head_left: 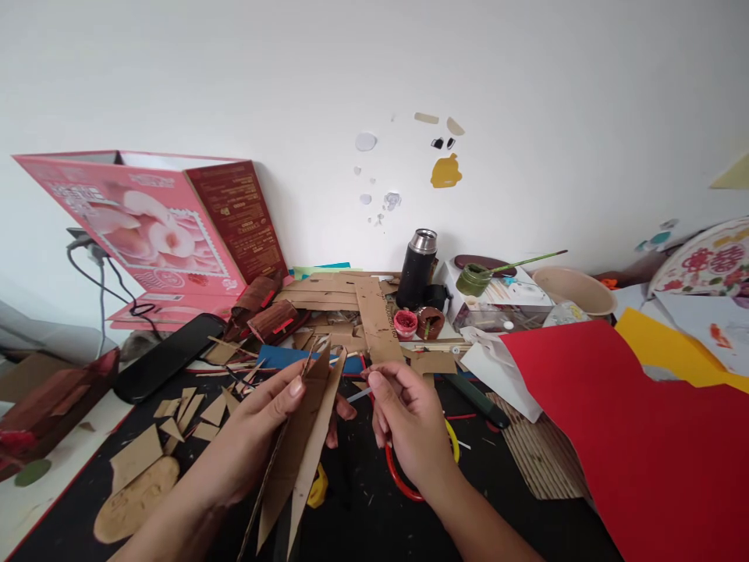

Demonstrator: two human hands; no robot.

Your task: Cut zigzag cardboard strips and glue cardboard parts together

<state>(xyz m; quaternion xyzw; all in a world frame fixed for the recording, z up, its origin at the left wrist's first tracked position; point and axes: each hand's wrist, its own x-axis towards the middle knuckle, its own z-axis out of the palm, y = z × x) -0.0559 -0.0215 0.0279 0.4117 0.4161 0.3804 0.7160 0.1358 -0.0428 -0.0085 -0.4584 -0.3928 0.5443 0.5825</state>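
Observation:
My left hand (263, 425) is closed on a boat-like folded piece of brown cardboard (304, 437), its long panels tilted upright and narrowing to points. The thumb presses on the near panel, and some fingertips show beyond the far side. Close by on the right, my right hand (413, 425) has thumb and forefinger pinched together, and what they hold is too small to make out. A thin translucent stick (359, 395) lies between the two hands; which hand touches it is unclear. Below my right hand, the red and yellow handles of scissors (403, 485) rest on the black mat.
Cardboard scraps (187, 410) lie at left beside a black case (169, 357) and brown-painted cardboard pieces (272, 318). Behind stand a pink box (157, 226), a black thermos (418, 269) and a green paint jar (473, 279) with a brush. Red paper (591, 406) covers the right.

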